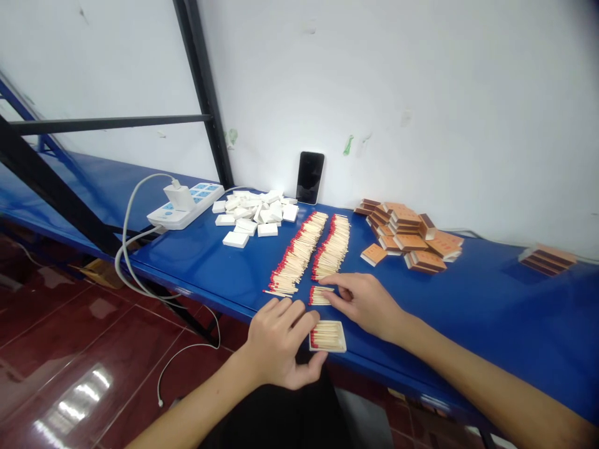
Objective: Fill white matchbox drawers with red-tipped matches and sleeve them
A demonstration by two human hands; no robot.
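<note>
At the front edge of the blue table, my left hand (284,340) grips a white matchbox tray (343,337) by its left end, thumb below and fingers above. Red-tipped matches (326,335) lie side by side inside that tray. My right hand (365,304) is just beyond it, thumb and index finger closed at the right ends of a small group of matches (318,295) on the table. Farther back, two long rows of matches, a left row (299,252) and a right row (333,247), stretch toward the wall with their red heads to the left.
White trays (257,212) are heaped at the back left, near a power strip (187,206) with a plugged-in charger. A phone (310,178) leans on the wall. Orange-brown matchbox sleeves (407,232) are piled at the right, with more sleeves (548,257) farther right.
</note>
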